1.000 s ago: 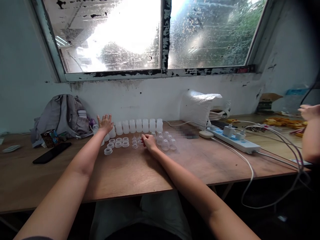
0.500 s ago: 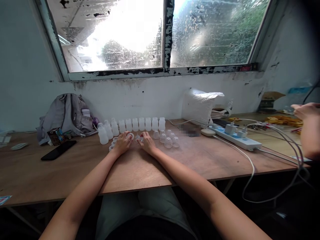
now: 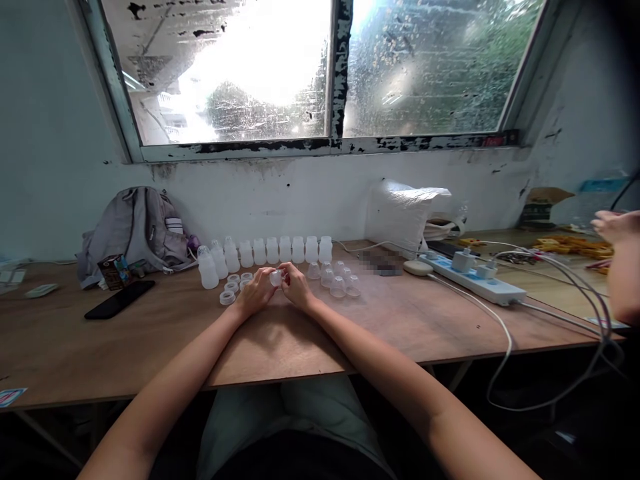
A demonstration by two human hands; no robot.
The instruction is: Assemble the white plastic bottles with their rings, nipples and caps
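Observation:
My left hand (image 3: 256, 291) is closed around a white bottle ring (image 3: 275, 277) held just above the table. My right hand (image 3: 296, 288) meets it from the right, thumb and fingers pinched at the ring's edge; any small piece between them is too hidden to make out. Several white rings (image 3: 229, 297) lie in rows left of my left hand. Behind my hands stands a row of frosted baby bottles (image 3: 273, 251); the ones at its left end, such as the front bottle (image 3: 207, 270), have clear domed tops. Several clear dome caps (image 3: 338, 287) sit right of my right hand.
A black phone (image 3: 120, 300), a small box (image 3: 114, 272) and a grey backpack (image 3: 133, 230) are at the left. To the right are a power strip (image 3: 473, 280) with trailing cables and a white bag (image 3: 400, 217). Another person's arm (image 3: 625, 267) shows at the far right.
My hands have come together, and the ring in my left hand now meets my right fingers. My right hand has lifted from small clear pieces on the table. More loose rings show.

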